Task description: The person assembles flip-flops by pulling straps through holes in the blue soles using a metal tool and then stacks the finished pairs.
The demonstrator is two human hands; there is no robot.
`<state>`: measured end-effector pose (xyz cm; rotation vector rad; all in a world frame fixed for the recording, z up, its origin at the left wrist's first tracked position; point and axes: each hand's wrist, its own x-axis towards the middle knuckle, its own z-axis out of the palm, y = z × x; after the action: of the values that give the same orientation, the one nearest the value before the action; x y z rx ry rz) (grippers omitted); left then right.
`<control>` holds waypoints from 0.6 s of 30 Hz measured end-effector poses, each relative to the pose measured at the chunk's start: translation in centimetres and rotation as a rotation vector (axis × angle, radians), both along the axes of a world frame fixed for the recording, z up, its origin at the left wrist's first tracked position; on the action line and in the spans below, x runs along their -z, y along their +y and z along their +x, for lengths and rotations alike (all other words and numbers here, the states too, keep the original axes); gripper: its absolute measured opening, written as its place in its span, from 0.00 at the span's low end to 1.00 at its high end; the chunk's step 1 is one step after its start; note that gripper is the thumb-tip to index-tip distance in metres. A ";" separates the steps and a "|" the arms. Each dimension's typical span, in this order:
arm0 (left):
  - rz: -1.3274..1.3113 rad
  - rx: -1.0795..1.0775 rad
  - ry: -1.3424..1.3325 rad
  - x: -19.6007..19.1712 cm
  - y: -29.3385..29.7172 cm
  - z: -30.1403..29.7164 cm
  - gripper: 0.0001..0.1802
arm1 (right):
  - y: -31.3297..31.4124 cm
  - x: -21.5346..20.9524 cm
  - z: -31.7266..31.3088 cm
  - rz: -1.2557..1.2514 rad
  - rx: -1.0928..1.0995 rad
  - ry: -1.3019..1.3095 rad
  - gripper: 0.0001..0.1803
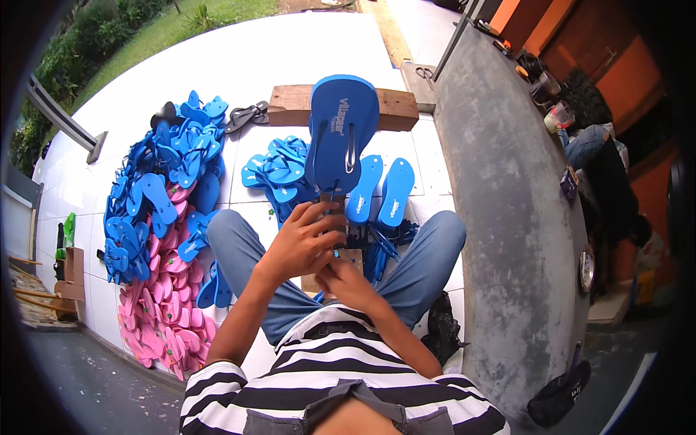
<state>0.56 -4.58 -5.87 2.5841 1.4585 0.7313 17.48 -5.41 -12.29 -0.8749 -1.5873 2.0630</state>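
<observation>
Above a white tiled floor (290,58), a broad blue foam sandal sole (330,145) is positioned beyond the left hand (306,233), its fingers curled together; whether anything is pinched by the right hand (349,281) cannot be told. Strap fitting is apparently underway; steady pulling seems needed.

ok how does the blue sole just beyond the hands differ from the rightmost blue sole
The raised sole looks larger and sits nearer the camera; the rightmost sole lies flat, looking smaller. The raised sole shows a pale loop against its face; the rightmost sole shows none. Both are blue with pale print.
</observation>
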 end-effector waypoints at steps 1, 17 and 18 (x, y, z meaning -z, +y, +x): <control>0.027 -0.008 0.010 0.0 -0.4 -0.4 0.15 | 0.5 -0.8 1.3 0.111 0.038 -0.079 0.13; 0.406 -0.369 -0.574 0.6 3.7 7.3 0.10 | 6.5 -8.0 -1.1 0.611 0.918 0.100 0.13; 0.406 -0.367 -0.588 0.8 3.8 7.2 0.10 | 6.4 -9.1 -1.4 0.802 0.903 -0.003 0.11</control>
<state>7.76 -0.78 -6.67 2.0301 1.7029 1.8102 16.06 0.99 -3.22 -0.9880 -1.4231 0.7187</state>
